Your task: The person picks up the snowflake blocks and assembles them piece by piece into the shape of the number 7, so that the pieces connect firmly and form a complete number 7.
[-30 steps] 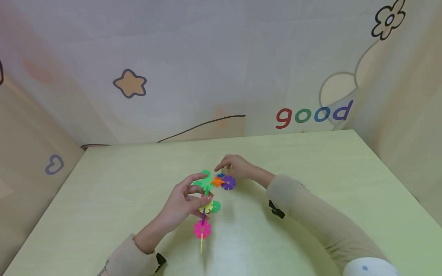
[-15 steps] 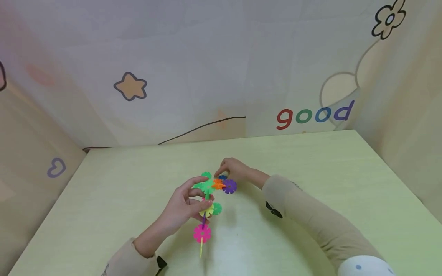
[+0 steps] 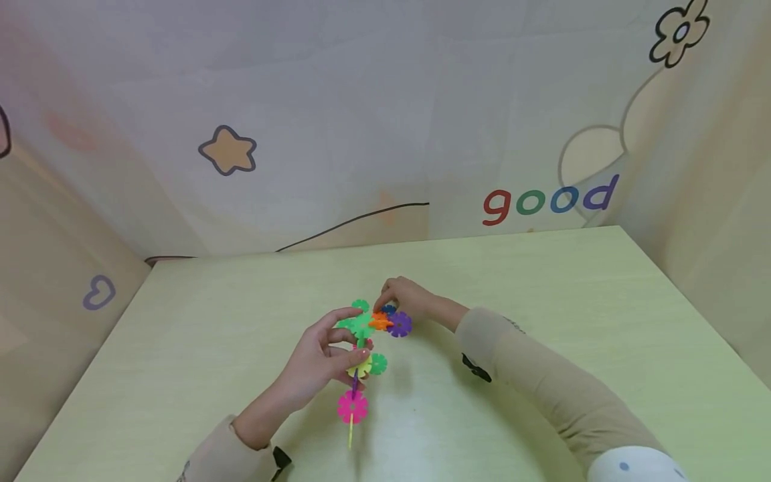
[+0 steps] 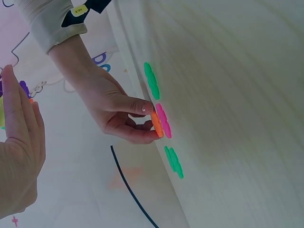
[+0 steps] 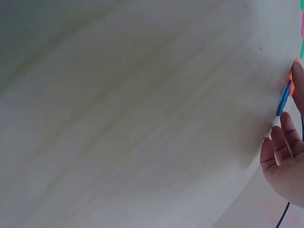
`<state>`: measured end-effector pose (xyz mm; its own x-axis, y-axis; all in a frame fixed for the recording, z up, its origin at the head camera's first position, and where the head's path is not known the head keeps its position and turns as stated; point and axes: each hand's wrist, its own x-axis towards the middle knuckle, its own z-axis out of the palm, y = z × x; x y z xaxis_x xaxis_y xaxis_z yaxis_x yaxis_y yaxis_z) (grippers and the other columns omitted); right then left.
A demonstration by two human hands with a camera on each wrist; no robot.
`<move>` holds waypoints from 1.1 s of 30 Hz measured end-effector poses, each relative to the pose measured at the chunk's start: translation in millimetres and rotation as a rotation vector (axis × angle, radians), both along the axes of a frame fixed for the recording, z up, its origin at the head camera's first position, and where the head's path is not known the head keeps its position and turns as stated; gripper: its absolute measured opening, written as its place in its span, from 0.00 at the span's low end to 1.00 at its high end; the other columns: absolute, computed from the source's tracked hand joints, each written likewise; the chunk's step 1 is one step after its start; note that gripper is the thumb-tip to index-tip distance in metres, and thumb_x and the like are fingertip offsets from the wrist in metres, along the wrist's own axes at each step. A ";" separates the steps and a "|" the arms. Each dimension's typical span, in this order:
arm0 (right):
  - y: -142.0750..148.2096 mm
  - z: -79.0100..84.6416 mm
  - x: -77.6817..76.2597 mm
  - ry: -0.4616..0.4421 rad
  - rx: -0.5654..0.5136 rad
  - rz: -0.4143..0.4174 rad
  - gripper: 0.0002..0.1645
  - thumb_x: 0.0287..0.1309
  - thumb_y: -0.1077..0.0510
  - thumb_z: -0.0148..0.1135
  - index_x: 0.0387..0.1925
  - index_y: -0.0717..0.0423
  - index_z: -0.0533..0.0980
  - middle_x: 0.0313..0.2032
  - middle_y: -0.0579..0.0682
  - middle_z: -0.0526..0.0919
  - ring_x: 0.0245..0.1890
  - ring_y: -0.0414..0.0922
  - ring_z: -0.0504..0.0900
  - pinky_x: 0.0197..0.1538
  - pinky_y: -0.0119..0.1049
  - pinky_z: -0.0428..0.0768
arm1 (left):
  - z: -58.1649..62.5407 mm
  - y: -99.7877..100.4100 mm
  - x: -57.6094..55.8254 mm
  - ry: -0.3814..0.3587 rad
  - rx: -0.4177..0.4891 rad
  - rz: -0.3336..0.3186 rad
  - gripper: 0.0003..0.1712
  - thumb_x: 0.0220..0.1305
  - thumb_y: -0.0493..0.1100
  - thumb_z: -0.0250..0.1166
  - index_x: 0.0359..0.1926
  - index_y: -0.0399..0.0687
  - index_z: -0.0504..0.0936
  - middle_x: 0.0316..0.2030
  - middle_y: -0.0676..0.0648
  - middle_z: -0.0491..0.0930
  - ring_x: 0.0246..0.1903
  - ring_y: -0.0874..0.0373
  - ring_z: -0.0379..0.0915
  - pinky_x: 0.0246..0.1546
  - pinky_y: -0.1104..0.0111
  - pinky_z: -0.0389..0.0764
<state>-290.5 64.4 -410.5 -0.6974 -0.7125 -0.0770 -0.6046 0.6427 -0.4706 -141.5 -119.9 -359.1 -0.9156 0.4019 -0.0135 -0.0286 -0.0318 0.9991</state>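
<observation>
My left hand (image 3: 316,361) grips an upright chain of joined plastic snowflake discs. Within it show a light green disc (image 3: 363,326), a yellow disc (image 3: 364,367) and a pink disc (image 3: 352,407) at the bottom. My right hand (image 3: 406,298) reaches in from the right, beside a purple disc (image 3: 400,325) and a dark blue disc (image 3: 389,309). In the left wrist view, its thumb and a finger pinch the edge of an orange disc (image 4: 156,124), against a pink disc (image 4: 164,121). How all these discs connect is partly hidden behind my fingers.
Green discs, one above (image 4: 151,80) and one below (image 4: 174,162), appear edge-on in the left wrist view. The pale table (image 3: 512,281) ends at a printed curtain (image 3: 361,134). Curtains also stand at both sides.
My right hand has come down and left, its fingertips closing from beside the orange disc onto its edge. My left hand keeps its grip on the chain, almost still.
</observation>
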 end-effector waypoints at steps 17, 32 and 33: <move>2.2 9.3 5.0 -0.055 -0.176 -0.017 0.03 0.51 0.69 0.61 0.29 0.61 0.77 0.26 0.48 0.77 0.29 0.42 0.72 0.38 0.29 0.73 | 2.0 -2.5 0.4 0.000 0.000 0.010 0.34 0.56 0.30 0.61 0.62 0.40 0.59 0.32 0.42 0.75 0.24 0.51 0.80 0.25 0.51 0.79; 25.9 21.3 17.3 -0.168 -0.261 -0.028 0.16 0.56 0.70 0.54 0.47 0.63 0.76 0.35 0.51 0.80 0.33 0.43 0.74 0.41 0.32 0.75 | 1.4 -1.7 0.0 -0.009 0.007 0.027 0.33 0.57 0.29 0.61 0.62 0.39 0.59 0.35 0.39 0.75 0.25 0.44 0.79 0.25 0.51 0.79; 28.0 22.1 18.3 -0.172 -0.269 -0.025 0.17 0.56 0.70 0.54 0.48 0.63 0.75 0.36 0.51 0.80 0.34 0.43 0.75 0.41 0.32 0.75 | 1.3 -1.7 0.0 -0.007 0.006 0.028 0.33 0.57 0.29 0.61 0.62 0.38 0.59 0.35 0.39 0.75 0.25 0.44 0.79 0.25 0.52 0.79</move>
